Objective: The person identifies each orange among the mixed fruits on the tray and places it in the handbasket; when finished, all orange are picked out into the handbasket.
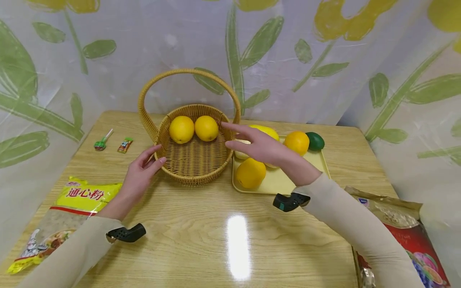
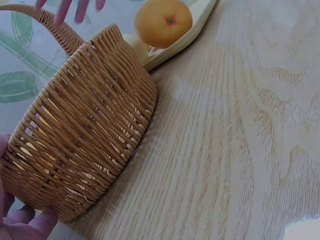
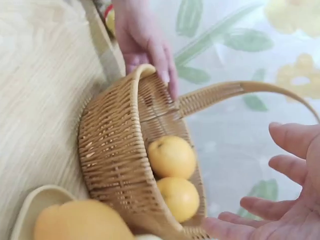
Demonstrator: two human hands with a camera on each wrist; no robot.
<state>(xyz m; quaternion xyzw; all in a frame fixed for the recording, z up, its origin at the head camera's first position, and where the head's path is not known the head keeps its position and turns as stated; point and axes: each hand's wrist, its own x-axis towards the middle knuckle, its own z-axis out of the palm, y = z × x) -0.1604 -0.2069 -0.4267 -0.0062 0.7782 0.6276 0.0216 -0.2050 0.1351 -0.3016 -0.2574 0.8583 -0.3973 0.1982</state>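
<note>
A round wicker basket (image 1: 196, 180) with a tall arched handle stands on the table, holding two oranges (image 1: 181, 130) side by side towards its back. My left hand (image 1: 142, 172) grips the left side of the basket, fingers at the rim. Over the basket's right rim hovers my right hand (image 1: 257, 144), its fingers spread and nothing held; the right wrist view shows the palm facing the basket. Beneath that arm, a pale yellow tray (image 1: 277, 186) bears more oranges (image 1: 251, 173), a long yellow fruit (image 1: 266, 131), a dark green fruit (image 1: 315, 141) and pale pieces partly hidden by the hand.
On the left lie a lollipop (image 1: 102, 141), a small wrapped candy (image 1: 125, 145) and a yellow-topped food bag (image 1: 72, 218). A brown and red fruit-printed bag (image 1: 407, 236) lies at the right edge. Behind the table hangs a flowered curtain (image 1: 173, 44).
</note>
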